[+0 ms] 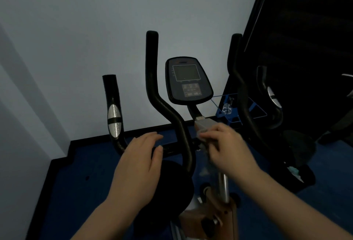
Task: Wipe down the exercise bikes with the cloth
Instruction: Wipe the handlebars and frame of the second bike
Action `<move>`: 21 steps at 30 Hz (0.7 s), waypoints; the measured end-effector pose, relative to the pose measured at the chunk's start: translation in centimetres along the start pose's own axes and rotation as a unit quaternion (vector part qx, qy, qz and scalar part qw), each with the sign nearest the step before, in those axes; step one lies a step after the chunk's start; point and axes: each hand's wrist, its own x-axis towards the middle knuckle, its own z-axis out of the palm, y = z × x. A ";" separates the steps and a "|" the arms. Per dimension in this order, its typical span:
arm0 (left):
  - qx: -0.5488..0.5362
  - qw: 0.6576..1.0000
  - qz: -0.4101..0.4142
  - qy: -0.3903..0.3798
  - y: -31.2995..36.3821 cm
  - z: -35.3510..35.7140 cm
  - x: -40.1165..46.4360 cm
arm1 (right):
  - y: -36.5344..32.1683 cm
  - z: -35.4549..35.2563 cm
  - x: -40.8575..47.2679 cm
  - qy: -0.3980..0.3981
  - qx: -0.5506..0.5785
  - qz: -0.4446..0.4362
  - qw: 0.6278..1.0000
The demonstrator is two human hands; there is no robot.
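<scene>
Head view: right hand [225,144] pinching grey cloth [205,126], wiping bike stem below console [188,80]; left hand [141,155] hovering, fingers released; handlebars [166,106] seemingly pending.

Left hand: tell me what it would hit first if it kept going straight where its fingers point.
Probably the black handlebar, right ahead of the left hand; its fingers point up and right. Depth is uncertain.
</scene>
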 end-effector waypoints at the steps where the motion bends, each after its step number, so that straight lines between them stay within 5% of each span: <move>1: -0.002 1.000 -0.001 0.000 0.0 0.0 0.0 | 0.0 0.0 0.5 0.021 -0.033 0.002 0.999; 5: -0.032 0.999 -0.014 0.008 -0.2 0.1 -0.2 | -2.5 2.2 0.6 0.095 0.046 0.036 0.994; 10: -0.055 0.998 -0.019 0.012 -0.6 -0.1 -0.7 | -1.4 -1.7 0.4 0.006 0.225 0.086 0.971; 13: -0.032 0.999 -0.004 0.031 -0.3 -0.2 -0.6 | -3.3 -2.9 1.9 0.098 0.228 -0.059 0.967; 17: -0.005 0.998 0.000 0.057 -0.4 -0.3 -1.3 | -5.7 0.0 2.5 -0.115 0.049 -0.239 0.963; 21: -0.008 0.998 -0.034 0.046 -1.6 -0.1 -3.2 | -4.4 -1.1 4.1 -0.203 -0.047 -0.315 0.926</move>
